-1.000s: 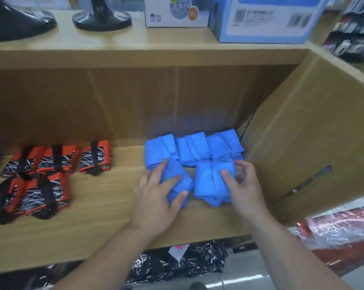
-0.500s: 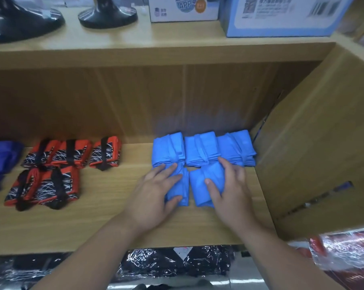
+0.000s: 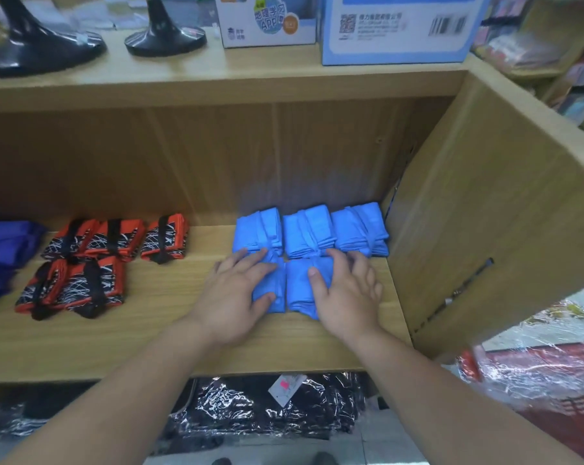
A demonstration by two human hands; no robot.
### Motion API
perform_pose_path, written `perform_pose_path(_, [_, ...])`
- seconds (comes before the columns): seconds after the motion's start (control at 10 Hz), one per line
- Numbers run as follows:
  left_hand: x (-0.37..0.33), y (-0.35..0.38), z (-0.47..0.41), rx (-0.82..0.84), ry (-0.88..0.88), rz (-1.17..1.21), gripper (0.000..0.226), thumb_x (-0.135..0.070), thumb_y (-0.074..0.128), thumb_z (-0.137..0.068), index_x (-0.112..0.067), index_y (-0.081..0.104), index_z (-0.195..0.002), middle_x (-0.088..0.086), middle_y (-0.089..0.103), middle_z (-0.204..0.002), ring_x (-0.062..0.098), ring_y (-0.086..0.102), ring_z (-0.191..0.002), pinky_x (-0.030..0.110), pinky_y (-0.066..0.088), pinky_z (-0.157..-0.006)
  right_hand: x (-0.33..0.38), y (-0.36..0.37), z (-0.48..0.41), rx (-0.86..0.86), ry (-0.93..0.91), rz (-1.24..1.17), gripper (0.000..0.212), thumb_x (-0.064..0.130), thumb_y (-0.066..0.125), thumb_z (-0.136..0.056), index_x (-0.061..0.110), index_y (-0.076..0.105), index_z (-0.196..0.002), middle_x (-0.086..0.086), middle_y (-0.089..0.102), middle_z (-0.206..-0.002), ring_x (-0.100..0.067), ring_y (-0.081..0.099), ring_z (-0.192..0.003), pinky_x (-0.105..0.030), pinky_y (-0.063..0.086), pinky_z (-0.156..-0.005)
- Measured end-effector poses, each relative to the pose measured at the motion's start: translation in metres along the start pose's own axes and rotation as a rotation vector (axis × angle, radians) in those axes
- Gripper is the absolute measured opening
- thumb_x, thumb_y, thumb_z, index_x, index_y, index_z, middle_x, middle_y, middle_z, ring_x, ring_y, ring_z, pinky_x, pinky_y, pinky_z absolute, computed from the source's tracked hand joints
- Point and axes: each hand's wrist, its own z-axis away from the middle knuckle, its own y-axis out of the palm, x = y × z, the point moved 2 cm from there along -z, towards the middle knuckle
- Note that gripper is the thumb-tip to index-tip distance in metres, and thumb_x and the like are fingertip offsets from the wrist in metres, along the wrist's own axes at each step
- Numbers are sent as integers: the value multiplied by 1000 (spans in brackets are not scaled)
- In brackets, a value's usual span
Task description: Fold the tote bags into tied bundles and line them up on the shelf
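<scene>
Lining-up step: left hand (image 3: 236,290) and right hand (image 3: 347,297), grips flat, clasping nothing, are pressing the front blue bundles (image 3: 299,290) onto the shelf (image 3: 149,330) at 6 o'clock of the back row (image 3: 309,233), probably needing squaring next.

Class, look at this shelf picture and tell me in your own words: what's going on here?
A person is lining up folded blue tote bundles on a wooden shelf. The left hand lies flat on the front-left bundle and the right hand on the front-right bundle, side by side. Three more blue bundles sit in a row just behind them. Further left lie red-and-black bundles in two rows.
</scene>
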Motion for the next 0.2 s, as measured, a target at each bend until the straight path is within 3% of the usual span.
perform_pose_path(0.2, [-5,-27,13,-138,-49,20,65,-62,40,-89,-34,45,-148,0,33,-162,29,26,-149,45,22,-120,14,-22,9,-43,-26,-140,55,58,45,-97,31,42,-144,-4,28,-153,-27,28,-141,-43,24,-113])
